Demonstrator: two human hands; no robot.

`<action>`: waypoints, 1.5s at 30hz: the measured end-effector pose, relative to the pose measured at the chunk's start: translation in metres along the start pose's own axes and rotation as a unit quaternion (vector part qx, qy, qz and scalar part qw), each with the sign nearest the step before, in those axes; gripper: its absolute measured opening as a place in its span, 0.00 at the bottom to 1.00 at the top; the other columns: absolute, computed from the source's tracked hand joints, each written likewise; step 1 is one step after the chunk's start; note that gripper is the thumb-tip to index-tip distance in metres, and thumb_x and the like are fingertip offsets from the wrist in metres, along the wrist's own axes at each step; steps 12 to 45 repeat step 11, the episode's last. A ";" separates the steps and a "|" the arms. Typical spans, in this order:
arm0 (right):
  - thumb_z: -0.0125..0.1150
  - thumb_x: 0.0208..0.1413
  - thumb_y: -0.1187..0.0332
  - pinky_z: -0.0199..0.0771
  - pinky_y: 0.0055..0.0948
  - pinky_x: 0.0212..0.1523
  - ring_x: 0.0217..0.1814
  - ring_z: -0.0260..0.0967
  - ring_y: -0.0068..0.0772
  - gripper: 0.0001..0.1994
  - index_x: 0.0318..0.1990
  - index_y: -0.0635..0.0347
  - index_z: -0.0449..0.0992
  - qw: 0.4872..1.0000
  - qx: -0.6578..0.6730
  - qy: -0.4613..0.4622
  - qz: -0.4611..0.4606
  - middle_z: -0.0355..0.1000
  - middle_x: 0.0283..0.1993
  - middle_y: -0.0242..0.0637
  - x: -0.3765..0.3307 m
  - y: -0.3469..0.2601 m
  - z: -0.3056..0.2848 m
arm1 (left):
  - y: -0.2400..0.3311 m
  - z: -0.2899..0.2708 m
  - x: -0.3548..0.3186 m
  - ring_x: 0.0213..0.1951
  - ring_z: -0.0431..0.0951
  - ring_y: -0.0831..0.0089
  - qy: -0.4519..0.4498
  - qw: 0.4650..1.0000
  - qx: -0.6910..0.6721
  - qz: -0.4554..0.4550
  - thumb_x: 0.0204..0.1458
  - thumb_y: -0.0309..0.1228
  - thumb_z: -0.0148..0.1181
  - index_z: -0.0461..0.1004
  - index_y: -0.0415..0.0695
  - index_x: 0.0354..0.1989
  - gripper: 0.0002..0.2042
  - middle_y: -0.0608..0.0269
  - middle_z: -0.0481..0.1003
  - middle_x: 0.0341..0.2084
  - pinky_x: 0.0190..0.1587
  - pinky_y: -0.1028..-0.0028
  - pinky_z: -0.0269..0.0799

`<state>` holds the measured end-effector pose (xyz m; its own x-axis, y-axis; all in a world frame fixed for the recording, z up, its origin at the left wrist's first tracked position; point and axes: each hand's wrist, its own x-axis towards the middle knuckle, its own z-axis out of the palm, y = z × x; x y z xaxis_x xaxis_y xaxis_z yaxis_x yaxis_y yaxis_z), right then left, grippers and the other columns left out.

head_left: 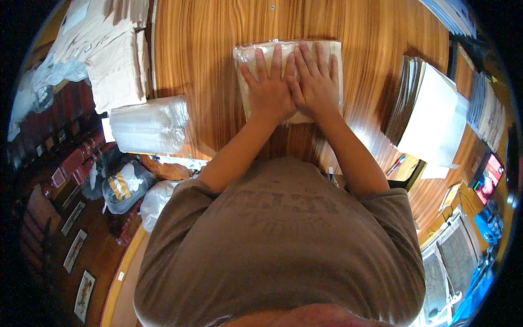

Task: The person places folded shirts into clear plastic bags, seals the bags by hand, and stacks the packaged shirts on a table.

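Observation:
A folded beige cloth in a clear plastic bag (321, 47) lies flat on the wooden table (201, 65). Both palms rest on top of it, side by side. My left hand (271, 90) lies on its left half with the fingers spread and stretched away from me. Over the right half, my right hand (316, 82) is flat too, its thumb side touching or slightly overlapping the left hand. Neither hand grips anything. Much of the packet's middle is hidden under the hands.
To the left sit a stack of clear plastic bags (150, 126) and a pile of folded beige cloths (115, 68). On the right is a tall stack of papers (427, 109), with pens (396, 163) near the table's edge. Filled plastic bags (128, 188) stand lower left.

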<state>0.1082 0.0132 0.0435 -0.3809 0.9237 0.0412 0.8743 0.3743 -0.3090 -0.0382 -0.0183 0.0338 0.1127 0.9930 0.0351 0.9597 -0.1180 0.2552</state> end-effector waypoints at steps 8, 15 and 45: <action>0.43 0.70 0.43 0.33 0.62 0.82 0.86 0.44 0.52 0.34 0.75 0.53 0.65 0.999 0.008 0.039 0.002 0.55 0.82 0.37 0.001 0.001 0.003 | -0.003 0.002 0.002 0.79 0.45 0.37 0.036 0.999 -0.022 0.016 0.66 0.45 0.43 0.61 0.56 0.78 0.30 0.54 0.51 0.80 0.71 0.22 0.27; 0.42 0.71 0.42 0.33 0.62 0.82 0.86 0.44 0.52 0.34 0.75 0.53 0.65 0.999 0.004 0.054 0.006 0.55 0.82 0.37 -0.001 -0.005 0.001 | -0.014 0.005 0.004 0.80 0.42 0.37 0.053 0.998 -0.010 0.045 0.67 0.46 0.47 0.62 0.58 0.78 0.30 0.53 0.49 0.81 0.72 0.24 0.33; 0.42 0.71 0.42 0.33 0.62 0.82 0.86 0.44 0.52 0.34 0.75 0.53 0.65 0.999 0.004 0.054 0.006 0.55 0.82 0.37 -0.001 -0.005 0.001 | -0.014 0.005 0.004 0.80 0.42 0.37 0.053 0.998 -0.010 0.045 0.67 0.46 0.47 0.62 0.58 0.78 0.30 0.53 0.49 0.81 0.72 0.24 0.33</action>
